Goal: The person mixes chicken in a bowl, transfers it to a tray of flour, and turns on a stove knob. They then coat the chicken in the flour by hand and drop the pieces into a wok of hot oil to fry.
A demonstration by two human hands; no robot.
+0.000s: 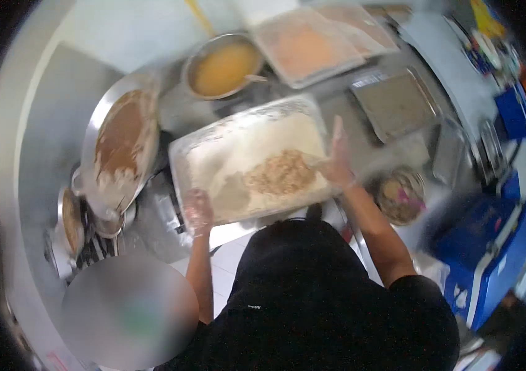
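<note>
A large rectangular tub [207, 133] sits in front of me, slightly turned, with pale flour-like powder [226, 157] spread inside. Toward its right side lies a heap of light brown, crumbly coated pieces [283, 173]. My left hand [198, 212], in a clear plastic glove, grips the tub at its near left corner. On the right wall, my right hand [338, 157], gloved too, has its fingers along the outside and its thumb over the rim. Motion blurs the finger details.
A big metal bowl of brown batter [124, 133] stands at left. Behind the tub are a pot of yellow liquid [224, 67] and a lidded clear container [306, 49]. A metal tray [396, 105], a small bowl [401, 195] and a blue cooler box [479, 247] are at right.
</note>
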